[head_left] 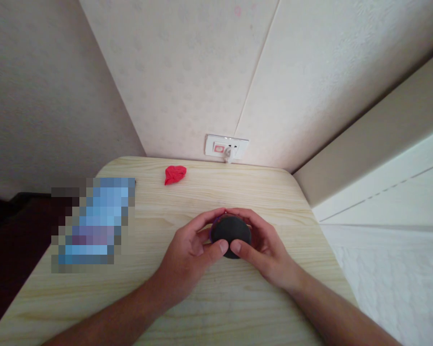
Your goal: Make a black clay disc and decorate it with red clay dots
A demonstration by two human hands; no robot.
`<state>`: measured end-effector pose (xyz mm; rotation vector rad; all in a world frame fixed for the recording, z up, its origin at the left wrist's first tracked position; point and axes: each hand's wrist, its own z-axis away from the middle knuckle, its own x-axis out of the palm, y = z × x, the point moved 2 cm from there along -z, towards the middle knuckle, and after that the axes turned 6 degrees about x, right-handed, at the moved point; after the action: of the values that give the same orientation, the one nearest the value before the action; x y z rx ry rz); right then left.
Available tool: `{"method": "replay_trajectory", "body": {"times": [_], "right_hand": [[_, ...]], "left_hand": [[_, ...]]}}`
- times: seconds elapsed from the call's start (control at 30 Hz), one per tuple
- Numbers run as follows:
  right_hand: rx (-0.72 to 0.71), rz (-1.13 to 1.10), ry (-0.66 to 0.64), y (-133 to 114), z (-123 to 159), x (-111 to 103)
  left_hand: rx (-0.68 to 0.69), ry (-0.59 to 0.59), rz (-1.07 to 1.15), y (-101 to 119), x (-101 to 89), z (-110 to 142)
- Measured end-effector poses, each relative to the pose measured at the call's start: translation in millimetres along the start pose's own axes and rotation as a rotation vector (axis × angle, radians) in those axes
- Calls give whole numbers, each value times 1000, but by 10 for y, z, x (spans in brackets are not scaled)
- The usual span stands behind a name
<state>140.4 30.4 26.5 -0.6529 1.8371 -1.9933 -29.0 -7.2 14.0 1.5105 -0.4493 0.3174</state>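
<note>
Between my two hands is a round object with a flat, matte black face point(231, 231) turned toward me. A little purple shows at its left edge, and the rest of its body is hidden behind the face and my fingers. My left hand point(193, 250) wraps its left side, thumb pressed on the lower part of the black face. On the other side my right hand point(265, 245) curls round it, its thumb beside the left one. The fingertips of both hands meet at the far side. A crumpled red piece point(175, 174), thin like cloth or plastic, lies farther back on the table.
The pale wood-grain table point(155, 298) stands against a papered wall. A pixelated, bluish flat device point(97, 221) is at the left. Low on the wall sits a socket plate point(226, 147) with a plug point(228, 153) in it. A white quilted surface point(400, 288) lies at the right.
</note>
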Motion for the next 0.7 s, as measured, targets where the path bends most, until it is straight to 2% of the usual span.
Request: {"method": "replay_trajectory", "body": {"times": [0.27, 0.57, 0.7], "right_hand": [[-37, 32, -18, -13, 10, -29], [-1, -39, -58, -70, 5, -86], [29, -69, -38, -29, 12, -108]], "left_hand": [[-3, -24, 48, 39, -2, -19], [-47, -59, 97, 10, -55, -30], [-80, -30, 92, 29, -54, -34]]}}
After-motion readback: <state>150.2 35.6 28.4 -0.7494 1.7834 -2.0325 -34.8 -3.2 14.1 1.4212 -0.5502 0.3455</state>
